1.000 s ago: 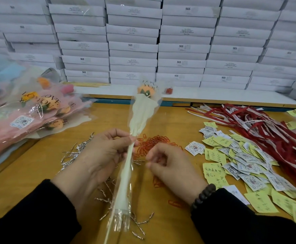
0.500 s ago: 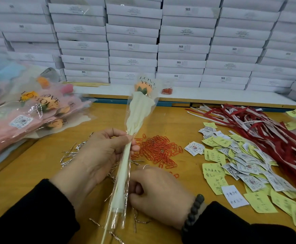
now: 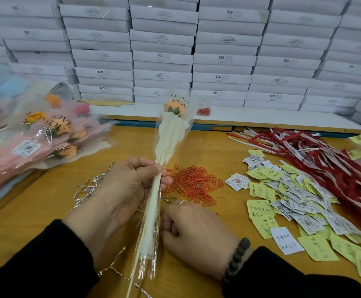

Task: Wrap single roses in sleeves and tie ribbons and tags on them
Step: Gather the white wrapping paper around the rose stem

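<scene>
My left hand (image 3: 121, 190) grips a single orange rose (image 3: 175, 106) at the neck of its clear sleeve (image 3: 171, 136), which is printed "LOVE YOU" and lined with cream paper. The stem runs down toward me. My right hand (image 3: 196, 231) lies low on the table beside the stem, fingers curled down among silver twist ties (image 3: 89, 186); whether it holds one is hidden. Orange paper clips (image 3: 194, 183) lie just beyond it. Tags and yellow notes (image 3: 287, 198) lie to the right, with red ribbons (image 3: 325, 160) behind them.
Finished wrapped roses (image 3: 35, 136) are piled at the left on the wooden table (image 3: 214, 145). White boxes (image 3: 218, 61) are stacked along the back behind a white shelf holding a small bag of clips (image 3: 204, 110) and wooden sticks (image 3: 106, 102).
My right hand has dropped from beside the sleeve's neck down to the table near the lower stem. My left hand has kept its grip, and the rose has risen slightly.
</scene>
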Available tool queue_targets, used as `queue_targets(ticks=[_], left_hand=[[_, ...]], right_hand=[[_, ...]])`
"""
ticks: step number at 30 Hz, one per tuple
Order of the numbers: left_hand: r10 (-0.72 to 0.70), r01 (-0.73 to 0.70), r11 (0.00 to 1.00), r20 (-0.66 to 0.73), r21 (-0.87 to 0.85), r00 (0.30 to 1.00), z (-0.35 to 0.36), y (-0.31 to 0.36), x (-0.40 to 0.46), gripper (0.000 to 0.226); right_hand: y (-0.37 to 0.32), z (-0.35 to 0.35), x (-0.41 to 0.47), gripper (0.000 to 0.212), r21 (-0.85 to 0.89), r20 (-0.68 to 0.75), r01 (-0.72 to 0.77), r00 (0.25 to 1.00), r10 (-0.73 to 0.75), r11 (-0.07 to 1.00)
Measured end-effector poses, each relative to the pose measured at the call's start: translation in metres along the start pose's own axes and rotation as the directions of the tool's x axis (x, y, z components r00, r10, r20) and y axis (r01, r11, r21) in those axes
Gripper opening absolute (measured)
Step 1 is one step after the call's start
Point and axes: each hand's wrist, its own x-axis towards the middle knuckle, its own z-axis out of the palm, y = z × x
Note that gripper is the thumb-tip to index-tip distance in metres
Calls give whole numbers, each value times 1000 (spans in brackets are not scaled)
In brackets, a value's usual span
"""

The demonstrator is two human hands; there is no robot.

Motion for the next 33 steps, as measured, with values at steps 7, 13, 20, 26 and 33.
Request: queue_targets(ticks=[7,13,20,26,33], left_hand=[[1,-1,999,-6,-38,1000,0,2,0,7],[-8,7,998,-11,-55,1000,0,0,1,4],[-21,21,997,0,-74,1000,6,-5,-2,5],[-48,52,996,45,-77,998,21,-14,-9,9],[-30,33,998,80,-44,996,31,-21,-14,18]], right_hand=[[11,-12,4,9,246,-22,-96,994,105,965],[29,-37,6,15,407,-117,-255,938,327,877],[53,-55,5,17,509,-382,-241,798,467,827],[30,-42,7,7,794,-279,-36,865,417,607],[16,-30,8,11,820,-305,32,869,388,572]])
